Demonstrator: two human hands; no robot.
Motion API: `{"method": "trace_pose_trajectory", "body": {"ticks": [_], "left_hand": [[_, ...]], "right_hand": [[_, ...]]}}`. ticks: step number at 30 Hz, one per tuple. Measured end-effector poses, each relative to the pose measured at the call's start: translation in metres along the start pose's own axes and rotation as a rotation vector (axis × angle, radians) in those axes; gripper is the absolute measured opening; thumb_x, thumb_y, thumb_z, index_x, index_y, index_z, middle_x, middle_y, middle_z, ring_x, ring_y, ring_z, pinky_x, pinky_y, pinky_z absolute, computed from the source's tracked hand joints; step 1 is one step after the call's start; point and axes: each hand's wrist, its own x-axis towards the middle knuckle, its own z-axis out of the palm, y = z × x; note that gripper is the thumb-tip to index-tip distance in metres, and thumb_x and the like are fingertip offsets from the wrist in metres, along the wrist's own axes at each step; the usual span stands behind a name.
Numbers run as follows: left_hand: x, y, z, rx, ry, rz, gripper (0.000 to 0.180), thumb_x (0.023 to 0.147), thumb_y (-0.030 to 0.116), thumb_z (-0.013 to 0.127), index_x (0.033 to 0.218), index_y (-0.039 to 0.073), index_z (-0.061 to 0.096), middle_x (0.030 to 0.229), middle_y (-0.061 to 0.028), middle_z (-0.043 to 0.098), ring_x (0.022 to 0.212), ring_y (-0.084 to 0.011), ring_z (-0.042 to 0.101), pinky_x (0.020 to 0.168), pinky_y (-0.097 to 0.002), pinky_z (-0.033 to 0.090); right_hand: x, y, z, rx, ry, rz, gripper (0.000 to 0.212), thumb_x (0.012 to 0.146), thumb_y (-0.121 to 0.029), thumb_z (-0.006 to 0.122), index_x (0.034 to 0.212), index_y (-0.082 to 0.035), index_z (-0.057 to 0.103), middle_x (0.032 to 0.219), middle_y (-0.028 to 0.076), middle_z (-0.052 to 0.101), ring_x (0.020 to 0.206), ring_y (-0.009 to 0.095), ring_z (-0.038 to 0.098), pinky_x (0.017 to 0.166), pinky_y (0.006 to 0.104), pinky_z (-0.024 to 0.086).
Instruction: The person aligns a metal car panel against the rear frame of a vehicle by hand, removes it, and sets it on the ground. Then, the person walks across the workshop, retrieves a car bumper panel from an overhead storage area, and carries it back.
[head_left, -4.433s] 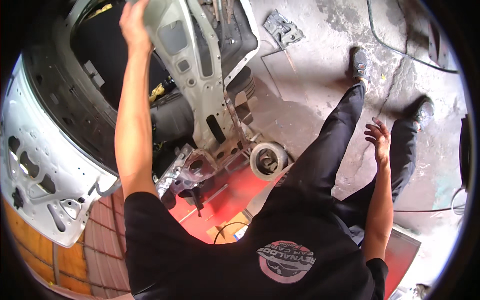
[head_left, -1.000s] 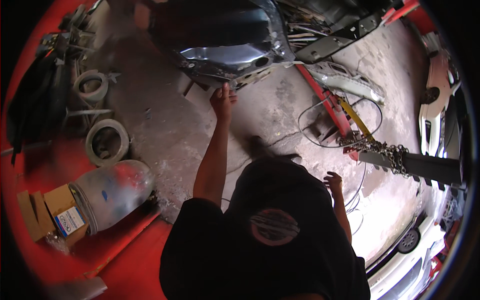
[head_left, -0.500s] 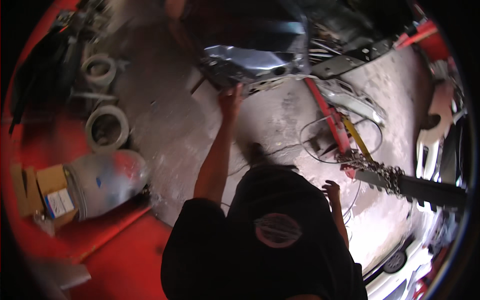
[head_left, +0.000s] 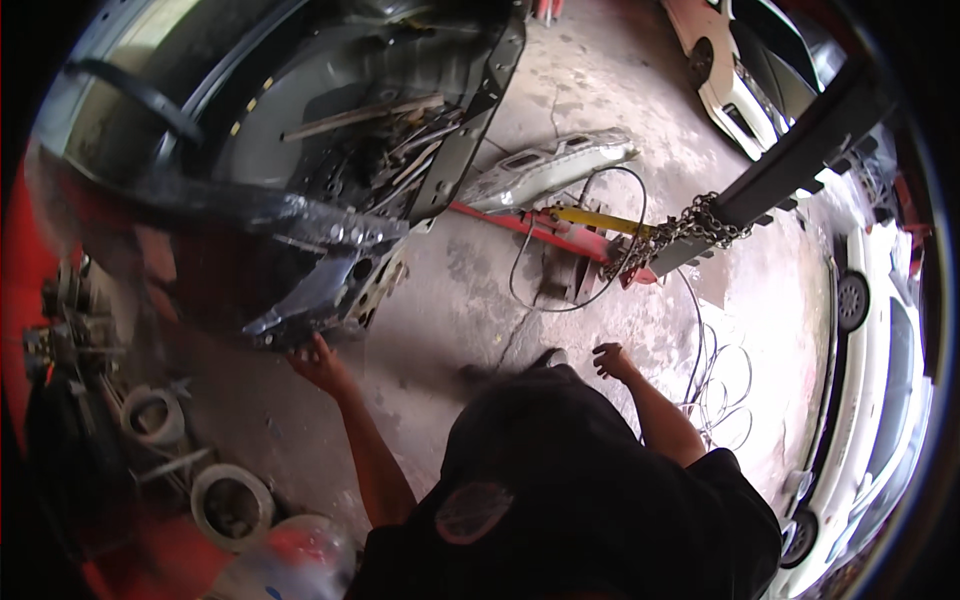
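The rear end of a dark car body [head_left: 280, 225] fills the upper left, its trunk area uncovered and its lower metal bent and shiny. My left hand [head_left: 322, 368] reaches to the lower corner of that rear panel, with its thumb and fingers closed at the edge. My right hand [head_left: 612, 361] hangs over the floor on the right, fingers loosely bent and apart, nothing in them. Beyond it stands a red pulling arm [head_left: 555, 236] with a yellow cylinder [head_left: 600, 219] and a metal chain [head_left: 690, 232] wound round a dark notched post [head_left: 790, 160].
A pale bumper-like part [head_left: 555, 165] lies on the floor beyond the red arm. Cable loops [head_left: 715, 390] spread at right, near a parked white car [head_left: 860, 380]. Another light-coloured car [head_left: 740, 95] stands at the far right. White rings [head_left: 232, 505] lie at lower left. Loose strips [head_left: 365, 117] rest in the trunk.
My view has swung to the right, so the car body and my left hand appear farther left. My left hand stays at the panel's lower corner. More of the trunk shows.
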Motion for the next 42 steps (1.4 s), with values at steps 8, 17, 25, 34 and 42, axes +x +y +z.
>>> {"method": "trace_pose_trajectory", "body": {"ticks": [8, 17, 25, 34, 42], "left_hand": [[-0.004, -0.058, 0.011, 0.057, -0.102, 0.02, 0.082, 0.086, 0.024, 0.076, 0.152, 0.005, 0.031, 0.139, -0.0207, 0.043, 0.118, -0.0338, 0.056, 0.089, -0.0445, 0.056], [-0.111, 0.087, 0.073, -0.099, -0.734, -0.046, 0.062, 0.095, 0.007, 0.063, 0.149, 0.004, 0.034, 0.134, -0.0129, 0.053, 0.109, -0.0223, 0.061, 0.088, -0.0334, 0.053], [-0.057, 0.315, 0.09, 0.257, -0.128, 1.095, 0.022, 0.099, 0.004, 0.058, 0.118, -0.005, 0.063, 0.118, -0.0192, 0.064, 0.108, -0.0311, 0.062, 0.094, -0.0393, 0.048], [0.016, 0.321, 0.1, 0.865, -0.142, 1.117, 0.03, 0.093, 0.019, 0.065, 0.114, -0.003, 0.067, 0.117, -0.021, 0.066, 0.113, -0.039, 0.059, 0.101, -0.0479, 0.043], [0.008, 0.321, 0.105, 0.972, -0.117, 1.034, 0.032, 0.095, 0.028, 0.061, 0.112, 0.002, 0.07, 0.116, -0.0176, 0.068, 0.11, -0.0381, 0.061, 0.113, -0.0527, 0.034]], "right_hand": [[0.005, 0.054, 0.006, 0.167, -0.05, 0.101, 0.041, 0.082, -0.005, 0.07, 0.122, 0.003, 0.063, 0.083, 0.017, 0.071, 0.067, 0.028, 0.073, 0.053, 0.0391, 0.061], [0.018, 0.031, -0.017, 0.15, 0.002, 0.023, 0.037, 0.081, -0.005, 0.066, 0.117, 0.004, 0.066, 0.081, 0.016, 0.072, 0.065, 0.024, 0.073, 0.051, 0.0362, 0.06], [0.035, 0.055, -0.058, 0.205, 0.036, 0.017, 0.038, 0.081, -0.004, 0.065, 0.117, 0.005, 0.065, 0.08, 0.016, 0.072, 0.064, 0.025, 0.072, 0.051, 0.0368, 0.06], [0.042, 0.119, -0.086, 0.177, 0.012, 0.075, 0.04, 0.08, -0.003, 0.066, 0.119, 0.003, 0.065, 0.082, 0.018, 0.071, 0.065, 0.028, 0.072, 0.052, 0.0389, 0.06], [0.044, 0.14, -0.114, 0.254, 0.004, 0.184, 0.039, 0.08, -0.003, 0.066, 0.118, 0.002, 0.066, 0.082, 0.016, 0.072, 0.064, 0.027, 0.073, 0.052, 0.0384, 0.06]]}}
